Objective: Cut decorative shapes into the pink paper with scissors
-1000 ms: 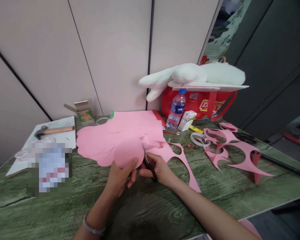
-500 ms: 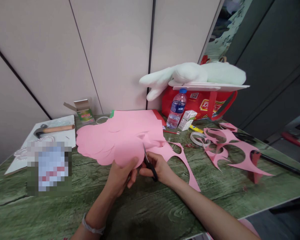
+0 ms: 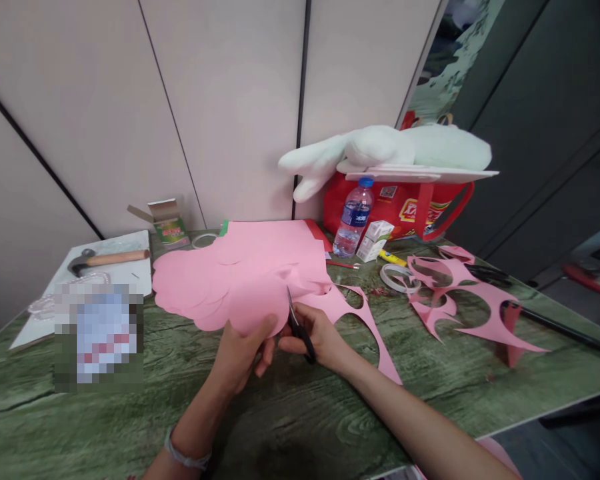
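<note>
My left hand (image 3: 245,353) pinches a rounded piece of pink paper (image 3: 257,303), thumb on top and fingers curled below. In my right hand (image 3: 317,337) is a pair of scissors (image 3: 301,333) with black handles, its blades pointing up and lying at the right edge of the rounded paper. A narrow strip of pink paper curls away beyond the blade tips. Behind the held piece, several round pink cutouts (image 3: 187,283) overlap in a pile on the left. Pink sheets (image 3: 275,240) lie at the back, partly covered.
Pink paper scraps (image 3: 490,307) and a tape roll (image 3: 400,278) lie to the right. A water bottle (image 3: 353,217), a small white box (image 3: 375,241) and a red bag (image 3: 405,207) stand behind. On the left, a hammer (image 3: 110,259) rests on a white board (image 3: 140,283).
</note>
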